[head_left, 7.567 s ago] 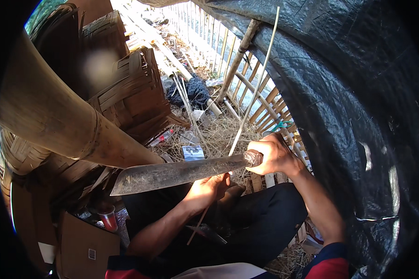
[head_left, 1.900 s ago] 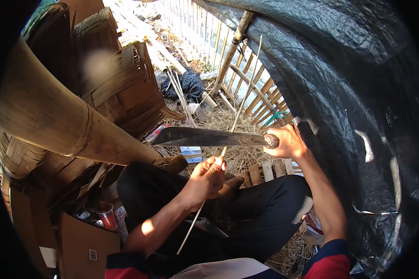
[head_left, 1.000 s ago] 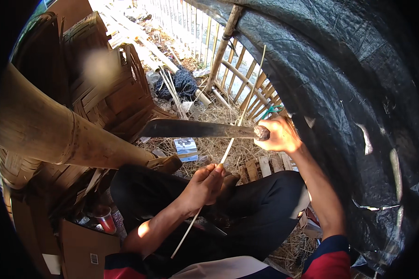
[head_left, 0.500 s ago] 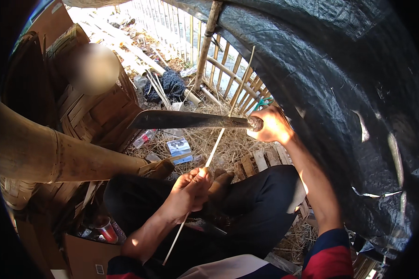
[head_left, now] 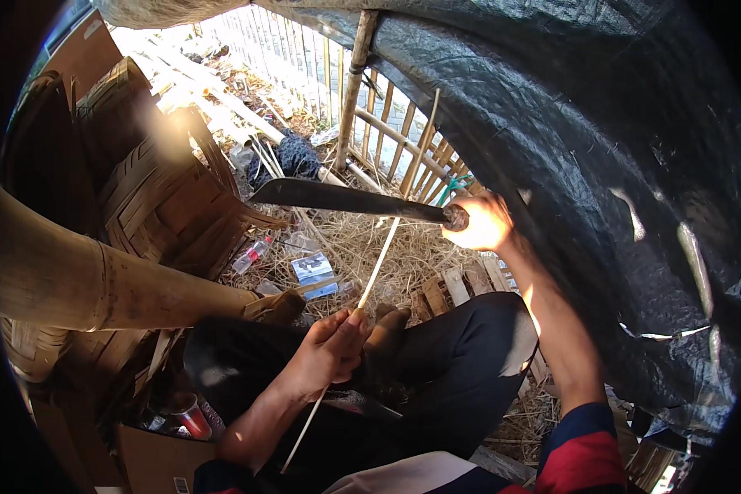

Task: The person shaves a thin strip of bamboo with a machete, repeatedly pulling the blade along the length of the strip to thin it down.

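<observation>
My right hand [head_left: 479,221] is closed round the handle of a machete [head_left: 346,198], whose broad dark blade points left. A thin pale bamboo strip [head_left: 380,262] slants from far right to near left, crossing the blade close to the handle. Around its lower part my left hand [head_left: 334,346] is closed, above my lap, and the tail of the strip hangs out below the fist. The blade hides a short piece of the strip, so I cannot tell whether the edge bites into it.
A thick bamboo pole [head_left: 115,280] juts in from the left beside woven bamboo baskets [head_left: 169,198]. Dark plastic sheeting [head_left: 584,165] hangs at right. Ahead stand a bamboo fence [head_left: 403,136], a plastic bottle [head_left: 251,255] and shavings [head_left: 362,239] on the ground. A red cup [head_left: 193,421] sits lower left.
The machete's tip has risen and shifted right in the picture, so the blade slopes down toward my right hand. My left hand keeps its hold on the strip. The view has shifted slightly.
</observation>
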A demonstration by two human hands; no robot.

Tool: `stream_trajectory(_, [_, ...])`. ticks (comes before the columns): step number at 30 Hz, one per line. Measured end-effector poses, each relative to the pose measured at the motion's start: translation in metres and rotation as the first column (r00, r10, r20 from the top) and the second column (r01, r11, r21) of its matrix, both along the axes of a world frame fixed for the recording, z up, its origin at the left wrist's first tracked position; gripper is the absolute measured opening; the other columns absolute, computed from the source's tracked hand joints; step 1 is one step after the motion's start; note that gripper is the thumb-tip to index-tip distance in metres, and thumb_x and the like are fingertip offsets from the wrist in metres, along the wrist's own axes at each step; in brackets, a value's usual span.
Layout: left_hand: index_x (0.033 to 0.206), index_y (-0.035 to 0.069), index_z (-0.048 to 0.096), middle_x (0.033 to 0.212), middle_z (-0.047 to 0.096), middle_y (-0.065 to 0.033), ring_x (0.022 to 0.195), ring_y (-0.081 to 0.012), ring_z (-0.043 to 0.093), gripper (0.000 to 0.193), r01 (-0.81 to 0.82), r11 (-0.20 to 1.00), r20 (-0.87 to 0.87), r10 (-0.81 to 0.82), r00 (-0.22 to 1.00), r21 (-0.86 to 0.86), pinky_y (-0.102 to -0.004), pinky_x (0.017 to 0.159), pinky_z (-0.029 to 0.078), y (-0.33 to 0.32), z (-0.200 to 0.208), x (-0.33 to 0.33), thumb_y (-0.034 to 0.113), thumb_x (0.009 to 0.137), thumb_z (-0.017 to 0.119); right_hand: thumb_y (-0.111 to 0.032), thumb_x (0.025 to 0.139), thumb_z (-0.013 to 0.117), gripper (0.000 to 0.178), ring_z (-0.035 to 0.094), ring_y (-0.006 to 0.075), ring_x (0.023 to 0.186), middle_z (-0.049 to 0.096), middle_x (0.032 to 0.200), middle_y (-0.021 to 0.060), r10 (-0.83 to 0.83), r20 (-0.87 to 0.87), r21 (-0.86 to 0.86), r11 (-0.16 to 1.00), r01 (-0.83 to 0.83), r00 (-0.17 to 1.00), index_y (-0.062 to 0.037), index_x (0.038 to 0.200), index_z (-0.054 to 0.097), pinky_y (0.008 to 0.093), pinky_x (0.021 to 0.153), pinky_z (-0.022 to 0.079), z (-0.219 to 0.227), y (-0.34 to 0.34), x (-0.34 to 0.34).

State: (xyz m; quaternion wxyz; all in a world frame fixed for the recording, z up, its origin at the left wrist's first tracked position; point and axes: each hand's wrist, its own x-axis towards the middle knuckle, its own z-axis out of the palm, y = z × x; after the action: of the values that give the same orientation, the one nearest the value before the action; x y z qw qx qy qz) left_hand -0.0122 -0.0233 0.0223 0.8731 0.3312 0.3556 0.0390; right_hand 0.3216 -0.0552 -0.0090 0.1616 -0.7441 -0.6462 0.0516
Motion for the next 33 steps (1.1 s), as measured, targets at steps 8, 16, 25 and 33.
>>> stream_trajectory(8, [0.090, 0.013, 0.049, 0.063, 0.033, 0.0084, 0.045, -0.0006, 0.022, 0.022, 0.069, 0.994, -0.067, -0.063, 0.996, 0.085, -0.0188, 0.038, 0.015, -0.005, 0.000, -0.010, 0.030, 0.102, 0.044, -0.027, 0.065, 0.075, 0.024, 0.060, 0.0298, 0.056, 0.058, 0.059, 0.0118, 0.169, -0.044, -0.085, 0.981, -0.173, 0.985, -0.0076, 0.073, 0.063, 0.0400, 0.055, 0.048, 0.012, 0.022, -0.022])
stream_trajectory(16, [0.090, 0.012, 0.048, 0.060, 0.029, 0.0077, 0.043, -0.0004, 0.020, 0.022, -0.022, 0.994, -0.040, 0.026, 0.999, 0.103, -0.0188, 0.036, 0.014, -0.021, 0.001, -0.024, 0.030, 0.102, 0.043, -0.045, 0.062, 0.075, 0.040, 0.064, 0.0320, 0.076, 0.064, 0.080, 0.0130, 0.087, -0.005, -0.242, 0.967, -0.086, 0.996, -0.0162, 0.089, 0.069, 0.0452, 0.068, 0.052, 0.014, 0.019, -0.007])
stream_trajectory(25, [0.091, 0.012, 0.048, 0.063, 0.031, 0.0085, 0.045, 0.0000, 0.023, 0.020, -0.045, 0.997, -0.089, 0.051, 0.995, 0.063, -0.0186, 0.038, 0.016, -0.048, 0.021, -0.058, 0.028, 0.102, 0.045, -0.036, 0.061, 0.076, 0.029, 0.062, 0.0289, 0.075, 0.065, 0.075, 0.0068, -0.053, 0.169, 0.121, 0.992, 0.033, 0.984, -0.0135, 0.078, 0.065, 0.0407, 0.069, 0.050, -0.034, -0.014, 0.040])
stream_trajectory(33, [0.089, 0.012, 0.047, 0.061, 0.031, 0.0081, 0.043, -0.0002, 0.024, 0.021, -0.043, 0.996, -0.197, 0.058, 0.979, 0.081, -0.0181, 0.037, 0.017, -0.071, 0.012, -0.079, 0.030, 0.099, 0.048, -0.042, 0.064, 0.073, 0.031, 0.059, 0.0265, 0.084, 0.066, 0.082, 0.0024, -0.003, 0.087, 0.061, 0.998, -0.002, 0.996, -0.0184, 0.084, 0.068, 0.0448, 0.073, 0.044, -0.013, -0.020, 0.018])
